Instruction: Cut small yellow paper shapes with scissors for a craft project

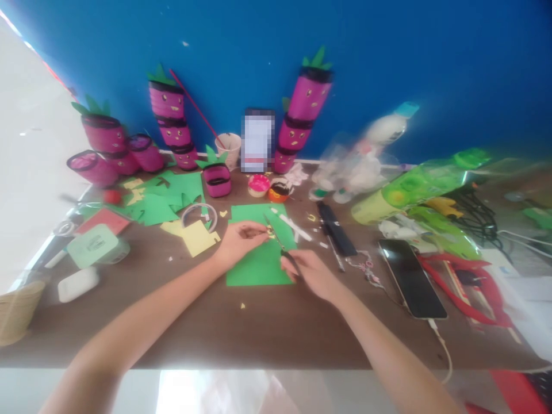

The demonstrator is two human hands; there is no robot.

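Above a green paper sheet (pixel 250 267), my left hand (pixel 241 238) pinches a small piece of yellow paper (pixel 271 232) at its fingertips. From the right, my right hand (pixel 313 270) grips a pair of dark-handled scissors (pixel 282 248), its fingers wrapped round the handles. The scissor blades point away from me, up and to the left, and lie close beside the yellow piece. Whether they touch it I cannot tell. A larger pale yellow paper (pixel 199 238) lies left of my left hand. A white pen-like stick (pixel 293 224) rests just beyond the scissors.
Purple painted cups with green leaf tops (pixel 175 135) stand along the blue wall. A screen (pixel 257 141) leans there, near two small paint pots (pixel 259 185). On the right lie a phone (pixel 411 279), a green bottle (pixel 414 187) and cables. Green scraps (pixel 172 195) and a white case (pixel 78 284) are left.
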